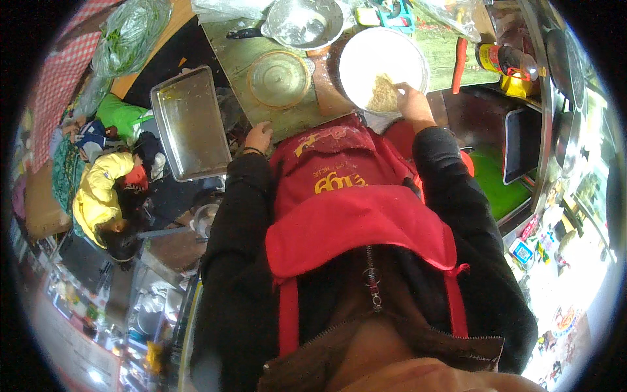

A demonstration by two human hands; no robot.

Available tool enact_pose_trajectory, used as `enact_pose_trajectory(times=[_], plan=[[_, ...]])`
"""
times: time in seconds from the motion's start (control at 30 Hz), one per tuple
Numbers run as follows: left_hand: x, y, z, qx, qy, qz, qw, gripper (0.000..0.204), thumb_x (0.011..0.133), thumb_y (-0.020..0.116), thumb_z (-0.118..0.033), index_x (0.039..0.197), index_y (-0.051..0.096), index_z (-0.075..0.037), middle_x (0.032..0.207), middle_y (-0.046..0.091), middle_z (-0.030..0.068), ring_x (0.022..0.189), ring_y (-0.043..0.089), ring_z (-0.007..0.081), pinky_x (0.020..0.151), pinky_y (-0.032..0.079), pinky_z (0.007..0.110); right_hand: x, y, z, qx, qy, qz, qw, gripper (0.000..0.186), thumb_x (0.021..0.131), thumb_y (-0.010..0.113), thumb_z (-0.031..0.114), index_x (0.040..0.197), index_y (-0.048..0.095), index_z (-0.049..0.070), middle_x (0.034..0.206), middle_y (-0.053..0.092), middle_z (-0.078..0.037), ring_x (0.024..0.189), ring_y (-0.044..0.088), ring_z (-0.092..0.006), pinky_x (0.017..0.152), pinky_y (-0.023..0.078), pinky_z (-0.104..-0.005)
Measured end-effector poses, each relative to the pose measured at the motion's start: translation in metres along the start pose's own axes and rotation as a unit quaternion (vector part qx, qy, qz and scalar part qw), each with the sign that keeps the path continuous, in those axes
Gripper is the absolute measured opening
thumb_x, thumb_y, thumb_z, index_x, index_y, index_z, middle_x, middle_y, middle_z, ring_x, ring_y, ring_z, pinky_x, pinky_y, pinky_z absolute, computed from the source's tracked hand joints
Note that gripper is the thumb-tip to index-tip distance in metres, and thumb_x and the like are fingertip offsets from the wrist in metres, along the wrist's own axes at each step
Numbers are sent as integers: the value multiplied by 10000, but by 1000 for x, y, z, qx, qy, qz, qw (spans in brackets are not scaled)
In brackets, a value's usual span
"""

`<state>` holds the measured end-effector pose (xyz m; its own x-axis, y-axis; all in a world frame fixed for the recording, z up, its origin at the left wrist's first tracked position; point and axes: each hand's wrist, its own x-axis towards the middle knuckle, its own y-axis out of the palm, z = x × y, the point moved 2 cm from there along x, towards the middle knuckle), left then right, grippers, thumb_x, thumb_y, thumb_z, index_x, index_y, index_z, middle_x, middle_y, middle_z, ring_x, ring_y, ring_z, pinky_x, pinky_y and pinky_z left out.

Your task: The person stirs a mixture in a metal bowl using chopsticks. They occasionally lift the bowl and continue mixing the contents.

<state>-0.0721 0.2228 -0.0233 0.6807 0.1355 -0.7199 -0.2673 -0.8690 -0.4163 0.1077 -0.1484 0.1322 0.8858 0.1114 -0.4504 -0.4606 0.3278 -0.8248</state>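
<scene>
My right hand (415, 106) reaches over the near right rim of a large white bowl (368, 55). Its fingers are drawn together at a beige, crumbly heap (381, 97) in the bowl; what they pinch, if anything, is too small to make out. My left hand (259, 138) rests at the near left edge of the green table (230, 52), fingers apart and holding nothing. Beyond it stands a clear glass bowl (279, 80). Between the two bowls a brown wooden board (326, 88) lies on the table.
A metal pan (305, 23) with a black handle stands at the back. Right of the white bowl are a red stick (460, 65) and a lying bottle (506, 60). A metal tray (192, 124) sits at left, near a person in a yellow jacket (101, 193).
</scene>
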Motion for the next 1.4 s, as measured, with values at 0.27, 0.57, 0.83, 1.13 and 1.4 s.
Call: enact_pose_trajectory(times=[0.27, 0.57, 0.83, 1.13, 1.4], plan=[[-12, -15, 11, 0, 8, -10, 1000, 401, 734, 526, -243, 1080, 545, -41, 1053, 557, 178, 968, 528, 307, 820, 410, 362, -9, 23, 0, 25, 3, 5, 1000, 288, 792, 484, 219, 1036, 541, 77, 846, 593, -215, 817, 577, -350, 724, 443, -400], [-19, -30, 55, -41, -37, -21, 998, 382, 723, 536, -233, 1049, 565, -37, 924, 608, 167, 857, 579, 294, 768, 438, 348, -65, 12, -13, 175, 142, -78, 971, 238, 794, 518, 222, 945, 590, 53, 674, 606, -90, 593, 572, -165, 599, 441, -290], [-19, -33, 40, 8, 1, -13, 1000, 384, 751, 526, -235, 1086, 543, -48, 995, 586, 170, 923, 554, 294, 797, 422, 368, -36, 41, -7, 177, 174, -9, 969, 229, 793, 496, 221, 942, 585, 72, 628, 600, -117, 614, 604, -215, 632, 452, -329], [-25, -27, 7, 8, -25, -7, 1000, 387, 746, 523, -206, 1096, 532, -40, 882, 617, 160, 806, 594, 271, 738, 442, 344, -37, 63, -76, 183, 275, -128, 935, 283, 773, 549, 204, 929, 573, -31, 784, 617, -155, 681, 607, -169, 605, 476, -270], [-26, -23, 20, -7, 0, 4, 1000, 371, 750, 525, -223, 1060, 550, -21, 1004, 584, 171, 922, 562, 287, 803, 422, 350, -17, 66, -95, 589, 316, -127, 733, 194, 779, 491, 23, 971, 481, -3, 848, 584, -98, 656, 572, -178, 560, 487, -293]])
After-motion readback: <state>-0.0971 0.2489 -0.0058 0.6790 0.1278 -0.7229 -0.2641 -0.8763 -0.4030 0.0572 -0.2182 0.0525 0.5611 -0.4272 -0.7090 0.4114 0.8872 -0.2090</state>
